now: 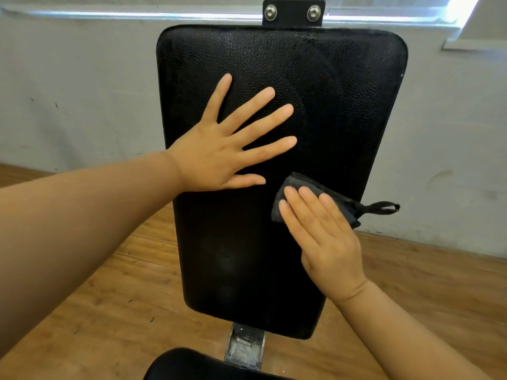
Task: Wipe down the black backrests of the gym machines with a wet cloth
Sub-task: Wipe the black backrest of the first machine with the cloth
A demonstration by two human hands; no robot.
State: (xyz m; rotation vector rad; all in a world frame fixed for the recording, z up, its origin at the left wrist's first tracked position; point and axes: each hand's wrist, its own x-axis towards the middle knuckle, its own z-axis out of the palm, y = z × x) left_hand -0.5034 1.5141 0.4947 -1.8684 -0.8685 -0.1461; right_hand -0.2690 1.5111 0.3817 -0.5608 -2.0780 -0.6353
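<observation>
**Mid-wipe on the backrest, cloth near the right edge**

We see 1 black backrest (pixel 279 160) filling the view, tilted away from us, with a bolted bracket (pixel 293 12) at its top edge and a bare metal post (pixel 244 348) below its bottom edge. Our left hand (pixel 219 157) lies flat on the pad's upper left part, all fingers spread and straight, gripping nothing; we judge that it braces the pad. Our right hand (pixel 323 231) presses the folded dark cloth (pixel 299 193) against the pad with straight fingers laid over it, so the cloth is pinned rather than clenched. The cloth sits near the backrest's right edge, about halfway down, and its hanging loop (pixel 381 208) pokes out past that edge.

From here, we think the main risk is the cloth slipping out from under flat fingers, since nothing curls round it; a firm stroke toward the right edge could push it off the pad onto the wooden floor (pixel 109 297). The loop could also snag on the pad's edge. The lower part and corners may get missed if strokes stay central.
</observation>
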